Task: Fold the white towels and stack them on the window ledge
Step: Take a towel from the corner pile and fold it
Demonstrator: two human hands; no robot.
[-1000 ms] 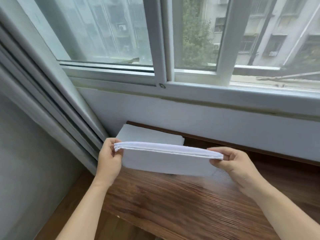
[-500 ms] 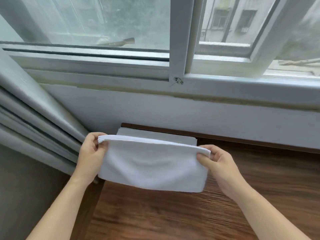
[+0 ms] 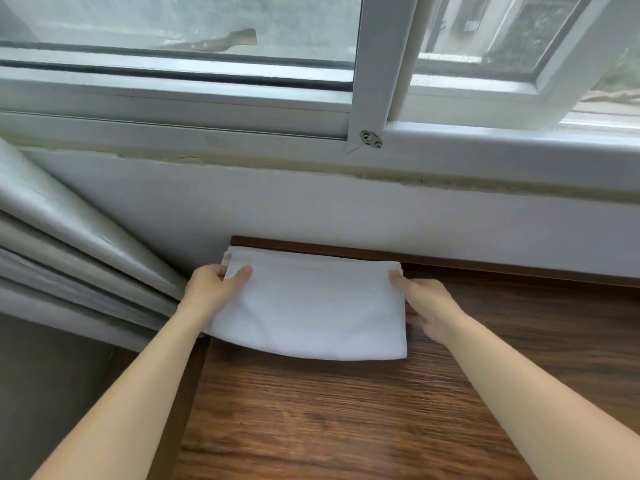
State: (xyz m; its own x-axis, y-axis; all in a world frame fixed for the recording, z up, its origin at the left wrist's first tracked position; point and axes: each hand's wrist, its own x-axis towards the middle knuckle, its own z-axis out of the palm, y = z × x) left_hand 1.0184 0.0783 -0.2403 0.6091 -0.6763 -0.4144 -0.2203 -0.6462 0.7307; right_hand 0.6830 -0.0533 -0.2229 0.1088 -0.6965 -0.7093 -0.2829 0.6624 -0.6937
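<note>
A folded white towel (image 3: 311, 306) lies flat on the dark wooden ledge (image 3: 346, 410), on top of another folded white towel whose edges (image 3: 227, 258) show at the back left corner. My left hand (image 3: 214, 289) pinches the top towel's left end, thumb on top. My right hand (image 3: 427, 303) holds its right end, thumb on top and the other fingers spread beside and beneath the edge. The towel's near edge bows a little toward me.
A white wall (image 3: 346, 209) and white window frame (image 3: 370, 98) rise right behind the stack. Grey curtain folds (image 3: 69, 244) hang at the left, touching the ledge's corner. The wooden ledge runs on to the right and toward me.
The towel, held hanging in the air between both hands, has gone forward and down onto the stacked towel by the wall. Both hands stayed at its ends.
</note>
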